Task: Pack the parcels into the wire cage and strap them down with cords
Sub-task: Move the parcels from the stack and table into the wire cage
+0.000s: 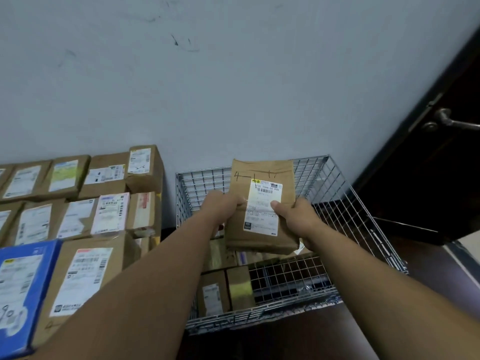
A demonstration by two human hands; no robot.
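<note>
Nearest me on the left I see one blue box [23, 289] with a white label and some handwriting I can't make out. Beside it sits one large brown carton [85, 279] carrying a barcode label. Just ahead is the single wire cage [337, 203], standing on the dark floor against the wall. In its near left corner I count two brown parcels on end [214, 292]. More lie flat further in, but they are partly hidden, so I can't count them. Both of my hands are on one held parcel [262, 206], which is brown, flat and raised above the cage's open top. My left hand [223, 206] is curled round its left edge. My right hand [293, 216] grips the right edge with the thumb pressed on the white shipping label. On that label I can read "1098", and "4-1" is handwritten above it on the paper. Further back on the left is the parcel stack [104, 175], with about ten more brown labelled boxes in two rows, the leftmost cut off by the frame. One of them wears a pink label [110, 214]. Behind everything is a scuffed pale wall [233, 87]. At far right is one dark door [428, 178] with one metal lever handle [452, 122].
</note>
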